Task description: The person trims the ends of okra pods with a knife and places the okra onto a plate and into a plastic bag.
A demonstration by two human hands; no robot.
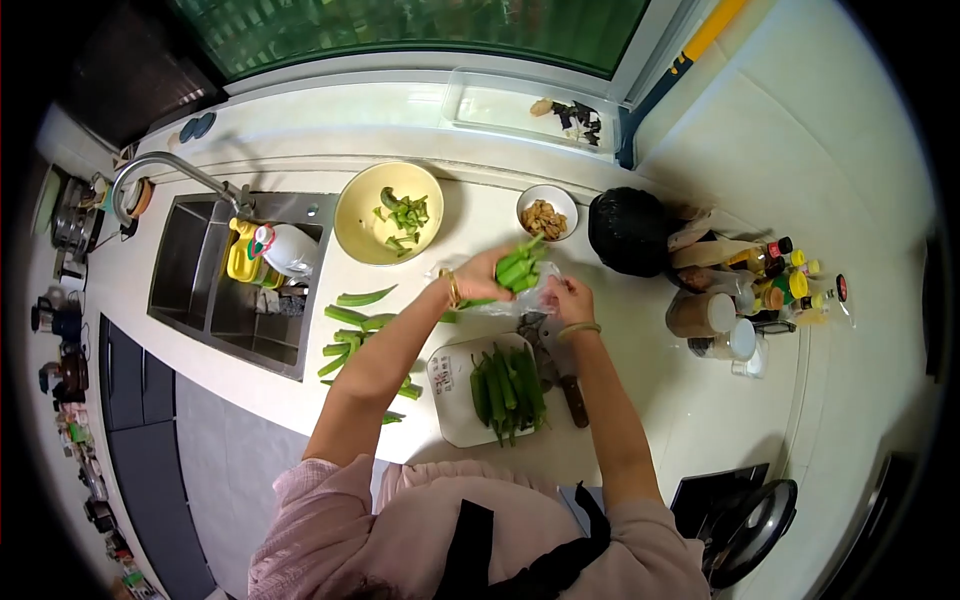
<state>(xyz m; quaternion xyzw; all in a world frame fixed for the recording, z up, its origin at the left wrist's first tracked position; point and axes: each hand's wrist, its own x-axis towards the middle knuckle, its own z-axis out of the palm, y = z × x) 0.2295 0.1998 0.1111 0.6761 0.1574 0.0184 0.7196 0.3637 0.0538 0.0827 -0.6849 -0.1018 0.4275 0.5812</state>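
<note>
My left hand (487, 274) is closed around a bunch of okra (520, 264), whose ends point up and to the right. Beside it, the fingers of my right hand (572, 302) pinch the edge of a clear plastic bag (541, 297) that spreads beneath the bunch. Nearer to me, more whole okra pods (507, 392) lie in a row on a white cutting board (452, 418). To the right of the board rests a knife (573, 400) with a brown handle, its blade partly hidden by my right arm. Loose okra (345, 345) is scattered left of my left forearm.
A yellow bowl (350, 225) holds green trimmings. A small white bowl (526, 200) holds brown pieces. Right of it are a black bag-lined container (630, 232) and several jars and bottles (705, 315). The steel sink (185, 255) holds jugs. A clear tray (480, 105) lies by the window.
</note>
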